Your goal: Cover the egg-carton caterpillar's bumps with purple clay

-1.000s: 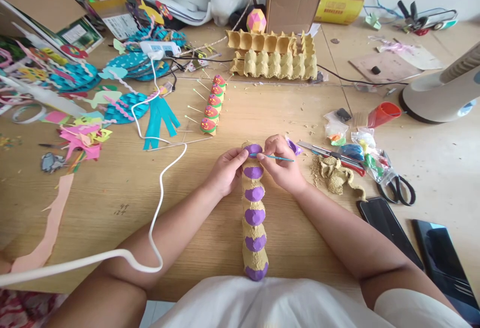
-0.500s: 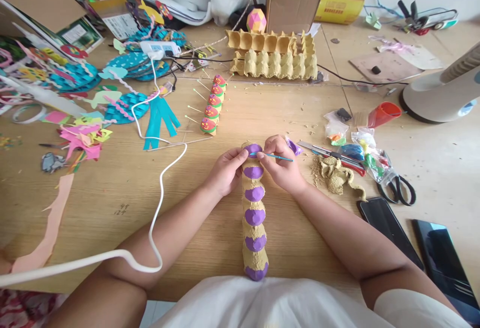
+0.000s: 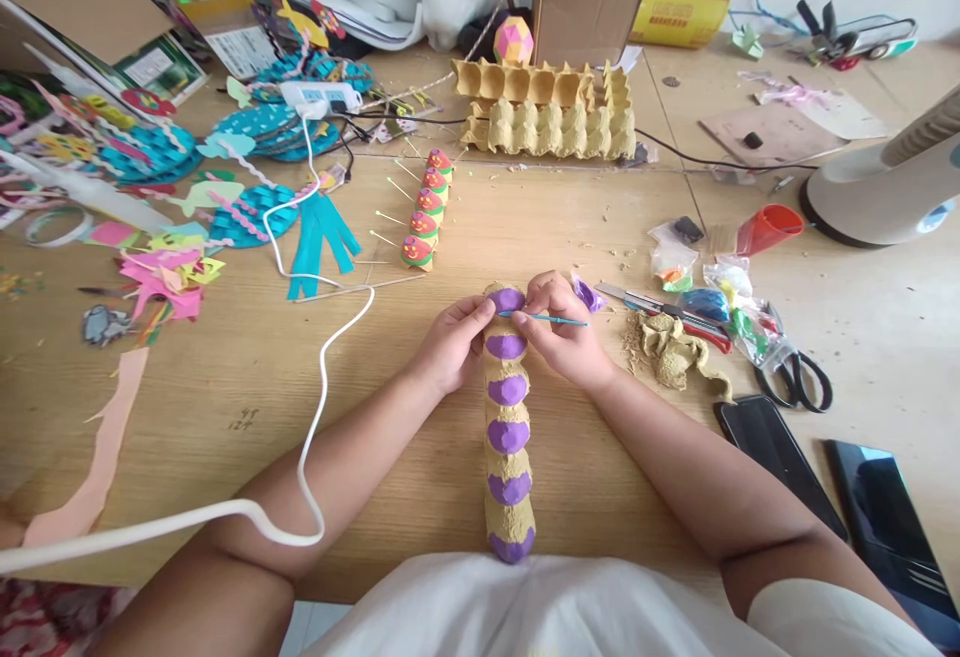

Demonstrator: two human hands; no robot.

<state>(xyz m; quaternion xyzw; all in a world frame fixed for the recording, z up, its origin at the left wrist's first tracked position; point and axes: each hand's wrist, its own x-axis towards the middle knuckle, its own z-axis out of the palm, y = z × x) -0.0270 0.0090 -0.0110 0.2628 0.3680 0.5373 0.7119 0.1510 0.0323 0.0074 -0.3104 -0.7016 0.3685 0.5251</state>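
A long strip of egg carton (image 3: pixel 509 461) lies on the table in front of me, pointing away from my body, with a purple patch of clay on each bump. My left hand (image 3: pixel 455 339) grips its far end from the left, the thumb on the side of the last purple patch (image 3: pixel 507 299). In my right hand (image 3: pixel 564 335) a thin blue modelling tool (image 3: pixel 559 319) is pinched between thumb and fingers, its tip against the lower edge of that patch. Just beyond my right hand sits a small bag of purple clay (image 3: pixel 587 293).
Up the table stands a painted red-and-green egg-carton caterpillar (image 3: pixel 425 212), with cut egg cartons (image 3: pixel 559 127) behind it. A utility knife (image 3: pixel 660 311), scissors (image 3: pixel 796 377) and phones (image 3: pixel 780 457) lie right. A white cable (image 3: pixel 321 397) crosses my left forearm.
The blue tool has tilted slightly, its tip now lower on the far purple patch. My right hand has shifted a little left; the left hand keeps its hold.
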